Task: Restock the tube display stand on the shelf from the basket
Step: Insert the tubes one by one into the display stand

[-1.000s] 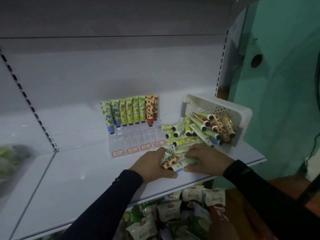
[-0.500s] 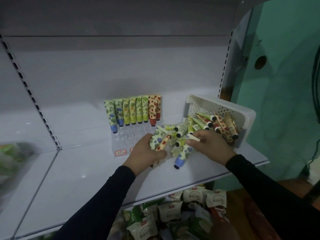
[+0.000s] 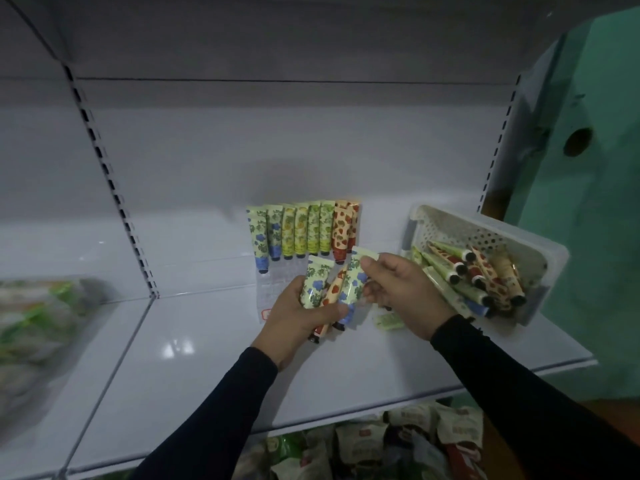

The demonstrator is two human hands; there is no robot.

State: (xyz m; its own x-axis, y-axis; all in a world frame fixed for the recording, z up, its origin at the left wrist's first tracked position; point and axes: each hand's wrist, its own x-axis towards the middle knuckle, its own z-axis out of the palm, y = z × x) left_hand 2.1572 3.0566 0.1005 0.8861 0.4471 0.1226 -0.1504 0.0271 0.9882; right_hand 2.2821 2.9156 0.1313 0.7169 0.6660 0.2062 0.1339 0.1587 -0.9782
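Left hand (image 3: 294, 315) is gripping three loosely fanned floral plastic tubes (image 3: 330, 289), right hand (image 3: 403, 294) is pinching one, risking a slip onto the white shelf (image 3: 207, 358).

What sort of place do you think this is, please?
Most likely a shop aisle: white slotted shelf, a clear tube display stand with price tags, and packaged snacks on the shelf below.

White shelf (image 3: 207, 358): clear tube display stand (image 3: 277, 289) mid-back, white perforated basket (image 3: 450, 226) tilted at right edge, one loose green tube (image 3: 389, 321) between them.
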